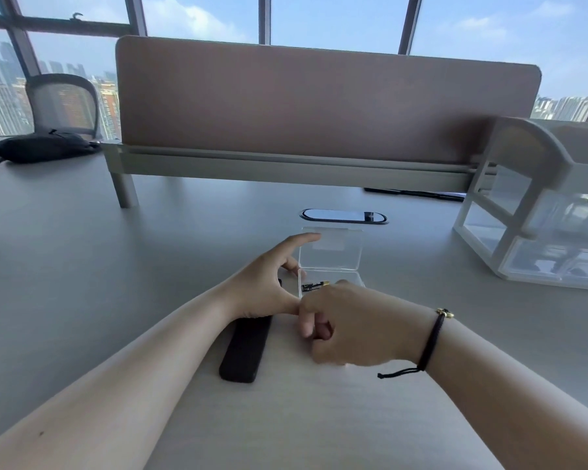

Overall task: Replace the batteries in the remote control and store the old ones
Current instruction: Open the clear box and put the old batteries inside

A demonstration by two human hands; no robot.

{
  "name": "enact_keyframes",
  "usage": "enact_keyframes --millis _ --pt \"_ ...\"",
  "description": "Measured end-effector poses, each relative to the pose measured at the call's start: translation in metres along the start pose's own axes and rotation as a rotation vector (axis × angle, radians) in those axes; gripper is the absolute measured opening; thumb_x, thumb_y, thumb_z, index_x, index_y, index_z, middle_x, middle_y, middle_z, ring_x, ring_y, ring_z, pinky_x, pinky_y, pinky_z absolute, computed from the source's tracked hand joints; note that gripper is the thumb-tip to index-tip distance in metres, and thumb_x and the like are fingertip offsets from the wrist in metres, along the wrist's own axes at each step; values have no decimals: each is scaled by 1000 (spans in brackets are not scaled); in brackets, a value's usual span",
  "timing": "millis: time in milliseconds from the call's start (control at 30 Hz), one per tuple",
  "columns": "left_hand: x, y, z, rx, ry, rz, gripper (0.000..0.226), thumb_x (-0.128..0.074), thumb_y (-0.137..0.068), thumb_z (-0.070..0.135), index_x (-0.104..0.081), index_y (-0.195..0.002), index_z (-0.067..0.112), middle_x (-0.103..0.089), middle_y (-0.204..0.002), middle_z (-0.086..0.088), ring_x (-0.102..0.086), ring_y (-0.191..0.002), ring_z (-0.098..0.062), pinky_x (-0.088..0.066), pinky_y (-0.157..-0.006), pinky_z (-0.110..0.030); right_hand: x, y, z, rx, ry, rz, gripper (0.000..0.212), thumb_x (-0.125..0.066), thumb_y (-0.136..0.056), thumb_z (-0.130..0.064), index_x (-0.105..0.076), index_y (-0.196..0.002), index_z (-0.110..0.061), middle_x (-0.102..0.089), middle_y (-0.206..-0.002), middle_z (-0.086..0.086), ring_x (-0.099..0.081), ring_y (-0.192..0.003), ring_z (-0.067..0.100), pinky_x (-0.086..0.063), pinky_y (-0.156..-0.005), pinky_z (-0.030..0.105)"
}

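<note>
right hand point(350, 323) curled over the near edge of the clear box point(331, 266), can't tell if it's pinching anything | left hand point(269, 286) loose, index on the raised lid | desk point(82, 266) wide open all round | black remote point(246, 347) under my left wrist | battery point(314, 285) in the box, print unreadable

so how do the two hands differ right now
The left hand is spread, forefinger reaching to the clear box's raised lid; the right hand is curled at the box's near edge. The right wrist wears a black cord bracelet; the left is bare. Both are at the box, where a battery lies.
</note>
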State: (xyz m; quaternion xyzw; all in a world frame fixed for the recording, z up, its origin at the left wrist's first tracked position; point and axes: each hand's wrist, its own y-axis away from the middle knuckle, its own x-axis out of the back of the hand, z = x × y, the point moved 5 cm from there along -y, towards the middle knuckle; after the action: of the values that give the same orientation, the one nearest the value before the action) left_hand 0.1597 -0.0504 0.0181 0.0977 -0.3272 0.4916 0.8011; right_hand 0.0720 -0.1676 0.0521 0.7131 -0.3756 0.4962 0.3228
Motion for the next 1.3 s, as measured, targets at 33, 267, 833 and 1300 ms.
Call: enact_keyframes --millis 33,267,833,1300 --pt "0 0 0 -3 -5 3 101 -88 -63 25 -32 -140 59 -65 -109 4 -55 -109 4 -33 -83 -2 0 0 -1 7 -6 1 12 -60 -79 -17 -71 -84 -16 -69 -70 -3 -55 -69 5 -48 -63 19" --pt "0 2 3 -24 -29 -7 101 -89 -64 35 -28 -140 62 -62 -108 9 -52 -105 11 -39 -87 -18 43 -3 42 -147 -601 531 12 -61 -82 0 -65 -78 -11 -68 -61 5 -61 -48 15 -55 -54 35" --pt "2 1 3 -46 27 37 102 -93 -63 30 -27 -136 57 -67 -107 -3 -62 -105 -6 -45 -83 -18 20 -9 50 -124 5 527 20 -60 -92 -22 -71 -109 -24 -70 -101 -3 -66 -91 20 -54 -77 38" --pt "1 2 -1 -17 -25 3 86 -91 -65 35 -40 -131 53 -65 -113 10 -54 -111 9 -41 -85 -17 35 -5 66 -190 -70 663 40 -51 -97 -43 -58 -132 -24 -65 -129 -4 -58 -119 17 -45 -96 32"
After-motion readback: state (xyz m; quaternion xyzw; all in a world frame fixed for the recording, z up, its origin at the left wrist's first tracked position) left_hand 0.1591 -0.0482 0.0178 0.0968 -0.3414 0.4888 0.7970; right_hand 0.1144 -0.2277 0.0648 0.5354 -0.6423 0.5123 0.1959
